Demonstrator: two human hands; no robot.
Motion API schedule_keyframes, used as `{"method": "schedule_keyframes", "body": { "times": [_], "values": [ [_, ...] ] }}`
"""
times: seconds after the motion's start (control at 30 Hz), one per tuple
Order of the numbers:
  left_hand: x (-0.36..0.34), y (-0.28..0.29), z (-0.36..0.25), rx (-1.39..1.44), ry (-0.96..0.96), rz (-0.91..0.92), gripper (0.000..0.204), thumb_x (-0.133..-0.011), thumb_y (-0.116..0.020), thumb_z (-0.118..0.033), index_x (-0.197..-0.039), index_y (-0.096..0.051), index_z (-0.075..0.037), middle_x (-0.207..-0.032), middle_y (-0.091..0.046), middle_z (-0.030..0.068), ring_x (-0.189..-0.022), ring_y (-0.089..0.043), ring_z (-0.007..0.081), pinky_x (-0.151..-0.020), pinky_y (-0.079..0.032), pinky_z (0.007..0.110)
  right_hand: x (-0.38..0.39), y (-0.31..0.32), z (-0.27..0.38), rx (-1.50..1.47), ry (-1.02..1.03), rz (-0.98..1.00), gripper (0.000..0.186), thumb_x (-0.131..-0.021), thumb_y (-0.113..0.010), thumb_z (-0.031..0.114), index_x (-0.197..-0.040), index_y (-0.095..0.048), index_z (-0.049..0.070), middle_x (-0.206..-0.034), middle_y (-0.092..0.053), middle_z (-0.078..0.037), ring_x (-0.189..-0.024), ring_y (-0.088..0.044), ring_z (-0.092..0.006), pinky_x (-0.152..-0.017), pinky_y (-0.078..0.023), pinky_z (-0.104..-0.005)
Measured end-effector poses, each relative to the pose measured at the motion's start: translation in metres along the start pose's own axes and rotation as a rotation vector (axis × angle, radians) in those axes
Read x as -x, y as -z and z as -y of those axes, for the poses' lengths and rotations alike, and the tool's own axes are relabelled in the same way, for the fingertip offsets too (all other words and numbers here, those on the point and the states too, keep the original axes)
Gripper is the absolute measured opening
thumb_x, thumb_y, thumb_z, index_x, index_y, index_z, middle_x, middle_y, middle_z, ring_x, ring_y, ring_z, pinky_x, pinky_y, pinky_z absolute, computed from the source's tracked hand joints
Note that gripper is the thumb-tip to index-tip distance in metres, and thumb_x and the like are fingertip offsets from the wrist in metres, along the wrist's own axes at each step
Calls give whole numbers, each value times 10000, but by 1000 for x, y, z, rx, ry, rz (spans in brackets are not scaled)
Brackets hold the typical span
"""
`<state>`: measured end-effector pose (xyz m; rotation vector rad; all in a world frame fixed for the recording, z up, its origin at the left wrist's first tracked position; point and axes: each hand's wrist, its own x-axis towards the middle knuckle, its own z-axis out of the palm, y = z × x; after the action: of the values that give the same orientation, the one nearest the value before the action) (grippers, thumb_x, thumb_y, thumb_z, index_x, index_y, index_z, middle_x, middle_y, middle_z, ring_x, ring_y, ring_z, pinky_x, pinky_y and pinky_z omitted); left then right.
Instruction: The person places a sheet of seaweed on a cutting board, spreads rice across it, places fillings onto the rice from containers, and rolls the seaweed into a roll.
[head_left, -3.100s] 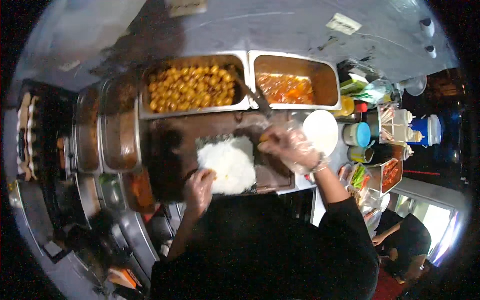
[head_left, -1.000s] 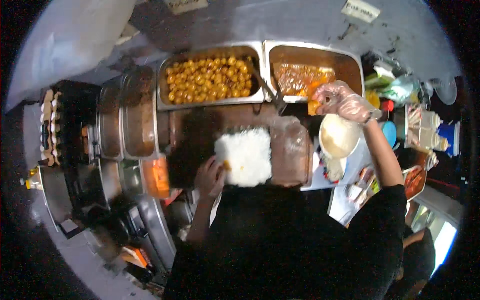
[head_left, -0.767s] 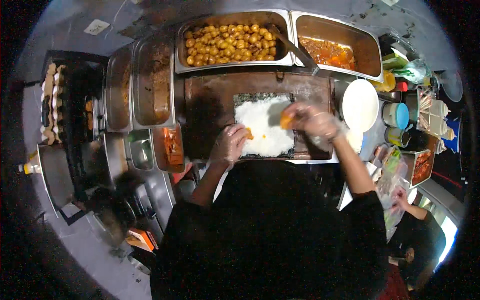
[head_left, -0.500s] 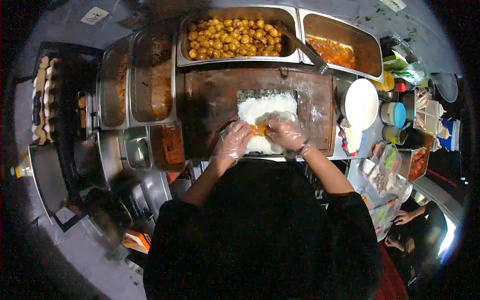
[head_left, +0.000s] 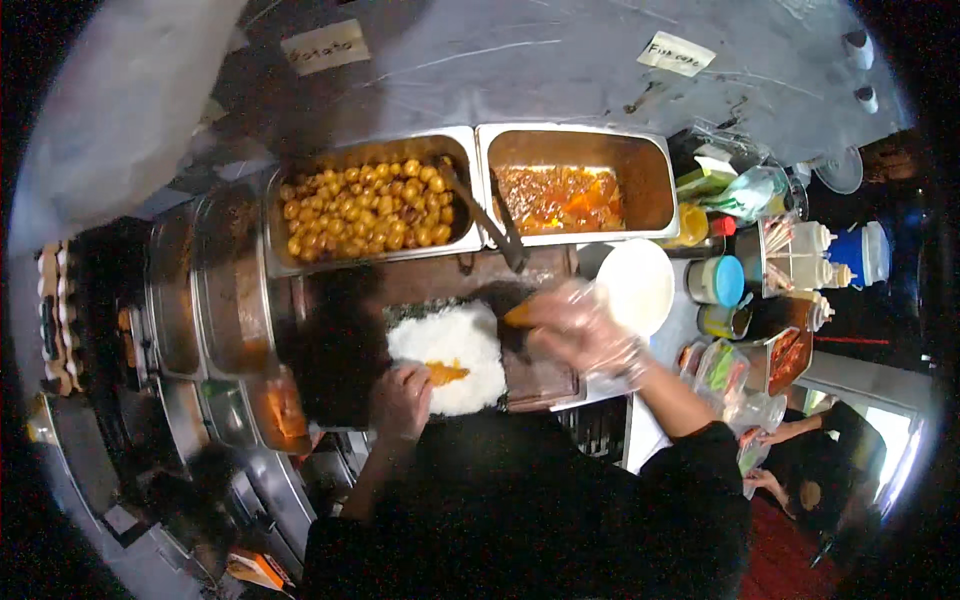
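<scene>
White rice [head_left: 440, 335], an orange streak [head_left: 446, 373] across it, a near-black sheet [head_left: 400, 314] at its edge

From the rice, golden-brown balls [head_left: 370, 207] at eleven o'clock and red-orange stew [head_left: 560, 200] at one, both in silver-grey pans [head_left: 650, 180]; a plain cream-white bowl [head_left: 642, 288] at two o'clock; a light-blue lid [head_left: 728, 281] at half past two; red food [head_left: 788, 355] at three o'clock; the wearer's plain black top [head_left: 540, 500] at five. The board [head_left: 540, 385] beneath is dark reddish brown.

Left off-white rectangular paper label [head_left: 326, 46]: dark handwriting is shown, on the scuffed grey panel [head_left: 520, 90], well beyond the clear-gloved left hand [head_left: 403, 400].
Right off-white rectangular paper label [head_left: 677, 53]: dark handwriting is borne, on that panel, beyond and rightward of the clear-gloved right hand [head_left: 590, 335].
</scene>
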<state>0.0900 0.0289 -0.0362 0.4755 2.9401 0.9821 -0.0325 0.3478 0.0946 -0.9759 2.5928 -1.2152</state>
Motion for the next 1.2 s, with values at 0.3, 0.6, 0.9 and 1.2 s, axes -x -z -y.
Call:
{"method": "schedule_keyframes", "body": {
  "times": [0.3,0.6,0.9,1.2],
  "values": [
    [-14,0,-40,-253,305,38,225,-832,-677,-213,-1053,-677,-174,-1085,-625,72,-1073,-580,305,-895,-462,460,-91,70,-205,594,-65,428,350,-748,-642,61,-1064,-716,192,-1018,-697,-83,-960,-659,-317,-878,-524,-425],
    [10,-9,-39,-104,428,-134,259,-843,-676,-213,-1093,-667,-144,-1134,-596,155,-1012,-596,361,-813,-495,501,-113,4,-226,375,120,566,247,-849,-536,257,-748,-689,91,-832,-702,-138,-830,-676,-325,-759,-532,-451],
    [-13,12,-55,-266,366,-126,231,-836,-667,-199,-1050,-682,-113,-1074,-601,164,-959,-603,369,-813,-506,458,-123,44,-212,343,20,594,247,-765,-680,175,-992,-748,105,-958,-716,-156,-896,-676,-331,-806,-540,-404],
    [-4,7,-25,-176,369,-170,183,-850,-690,-254,-984,-714,-131,-1120,-640,123,-990,-627,328,-860,-522,421,-75,100,-132,-357,-486,160,180,-766,-797,164,-883,-720,51,-881,-676,-37,-876,-627,-145,-833,-494,-302]
  ]
}}
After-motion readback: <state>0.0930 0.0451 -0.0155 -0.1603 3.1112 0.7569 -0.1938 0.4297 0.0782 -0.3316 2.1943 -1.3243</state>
